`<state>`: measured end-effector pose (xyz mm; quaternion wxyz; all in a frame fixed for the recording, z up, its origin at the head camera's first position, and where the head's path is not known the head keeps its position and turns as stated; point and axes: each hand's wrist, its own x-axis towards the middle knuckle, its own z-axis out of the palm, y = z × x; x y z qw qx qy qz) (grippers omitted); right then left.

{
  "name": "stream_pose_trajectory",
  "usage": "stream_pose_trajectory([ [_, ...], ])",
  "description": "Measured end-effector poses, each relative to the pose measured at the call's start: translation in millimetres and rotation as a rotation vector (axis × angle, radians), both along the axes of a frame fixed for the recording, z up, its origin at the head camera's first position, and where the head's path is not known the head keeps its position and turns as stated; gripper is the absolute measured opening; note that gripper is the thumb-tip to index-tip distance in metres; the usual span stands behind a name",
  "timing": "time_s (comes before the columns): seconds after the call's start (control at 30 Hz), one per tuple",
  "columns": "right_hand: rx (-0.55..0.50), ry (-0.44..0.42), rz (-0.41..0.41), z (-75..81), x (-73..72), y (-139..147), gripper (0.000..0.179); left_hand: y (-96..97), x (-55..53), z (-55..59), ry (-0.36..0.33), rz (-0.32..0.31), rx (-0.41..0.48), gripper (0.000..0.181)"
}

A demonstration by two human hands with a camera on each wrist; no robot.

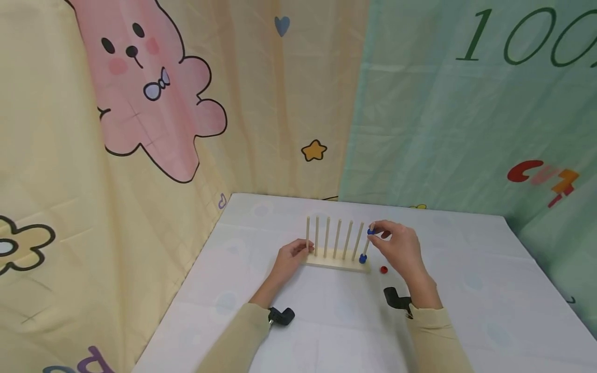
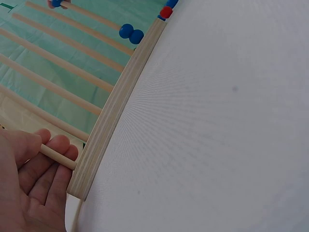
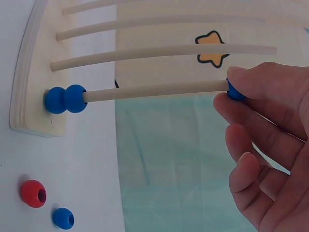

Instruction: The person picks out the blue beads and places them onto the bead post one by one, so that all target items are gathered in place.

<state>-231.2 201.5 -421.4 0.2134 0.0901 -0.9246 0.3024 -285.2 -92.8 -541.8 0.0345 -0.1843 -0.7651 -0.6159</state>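
Observation:
A wooden rack with a flat base [image 1: 333, 263] and a row of several upright rods stands on the table. My left hand [image 1: 292, 257] grips the leftmost rod [image 2: 59, 156] low down, thumb on one side and fingers on the other. At the rack's right end, my right hand [image 1: 400, 244] pinches a blue bead [image 3: 235, 91] between thumb and forefinger at the top of the rightmost rod [image 3: 154, 90]. Two blue beads [image 3: 65, 99] sit stacked at the foot of that same rod. The other rods carry no beads.
A red bead [image 3: 34, 194] and a blue bead [image 3: 63, 218] lie loose on the white tablecloth [image 1: 326, 321] just right of the rack. Printed curtains [image 1: 289, 93] hang behind the table and along its left side.

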Motion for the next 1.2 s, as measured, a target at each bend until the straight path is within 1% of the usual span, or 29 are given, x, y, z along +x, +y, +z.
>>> stream_pose_trajectory([
  [0.37,-0.001,-0.041,-0.019,-7.7,-0.7,-1,0.024,-0.2,0.9,1.1,-0.003,-0.005,-0.016,0.017],
  [0.77,-0.023,-0.105,-0.036,-16.1,-1.3,-1,0.02,0.7,-0.6,0.6,0.014,-0.013,-0.013,0.017],
  [1.03,-0.053,-0.176,-0.038,-19.8,0.1,-5,0.023,0.2,1.9,0.4,0.02,-0.025,0.029,0.018],
  [1.2,-0.063,-0.198,-0.035,-21.3,0.5,-6,0.025,-0.1,1.7,-0.2,0.001,-0.017,0.033,0.018],
])
